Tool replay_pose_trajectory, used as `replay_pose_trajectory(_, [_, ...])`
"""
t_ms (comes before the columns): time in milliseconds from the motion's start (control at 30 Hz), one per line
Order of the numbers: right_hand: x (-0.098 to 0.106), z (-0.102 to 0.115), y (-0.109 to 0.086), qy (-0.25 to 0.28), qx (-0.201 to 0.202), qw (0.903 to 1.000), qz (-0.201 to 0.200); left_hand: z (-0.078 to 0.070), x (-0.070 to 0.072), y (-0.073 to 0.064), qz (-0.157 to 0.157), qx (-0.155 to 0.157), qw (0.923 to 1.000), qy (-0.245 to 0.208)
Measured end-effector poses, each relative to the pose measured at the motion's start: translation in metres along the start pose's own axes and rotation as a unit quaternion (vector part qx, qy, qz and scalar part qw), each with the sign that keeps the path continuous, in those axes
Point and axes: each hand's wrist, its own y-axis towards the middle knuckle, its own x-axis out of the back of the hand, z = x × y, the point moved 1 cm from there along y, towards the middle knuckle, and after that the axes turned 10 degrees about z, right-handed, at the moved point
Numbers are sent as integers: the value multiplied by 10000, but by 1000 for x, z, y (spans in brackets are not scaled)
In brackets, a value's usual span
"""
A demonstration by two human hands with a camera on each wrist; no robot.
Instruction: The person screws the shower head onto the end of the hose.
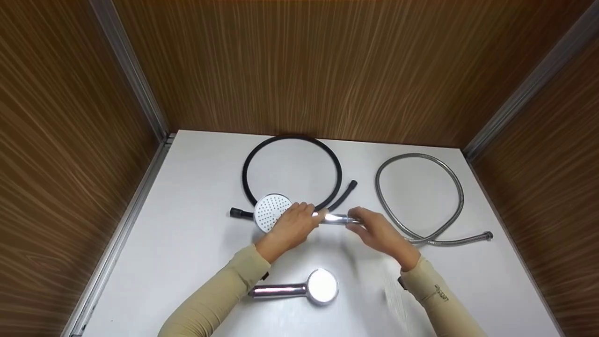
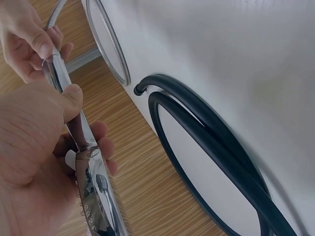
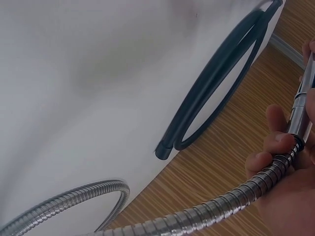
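Note:
My left hand [image 1: 295, 223] grips a chrome shower head by its handle, near the neck. The round white spray face [image 1: 269, 211] points up in the head view, above part of the black hose. At the far end of the handle [image 2: 81, 130], my right hand [image 1: 378, 231] pinches the end fitting [image 3: 298, 115] of a silver metal hose [image 3: 197, 219]. In the right wrist view the fitting lines up with the handle end and touches it. The ribbed hose runs out below the right fingers to a loop on the table.
A black hose [image 1: 244, 173] lies coiled at the back, one end [image 1: 353, 184] pointing right. Another chrome shower head [image 1: 323, 286] rests near the front of the white table [image 1: 164, 224]. Wood-grain panels [image 1: 299, 70] enclose the back and both sides.

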Motion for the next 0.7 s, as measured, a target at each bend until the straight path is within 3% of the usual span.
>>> replay_pose_trajectory(433, [1,2,-2,95,-129,9999,28,0,1,-1,20,1,9999,-161])
replay_pose_trajectory(700, [2,3,0,77,135,9999,-53,-1,0,-1,88,10,9999,-141])
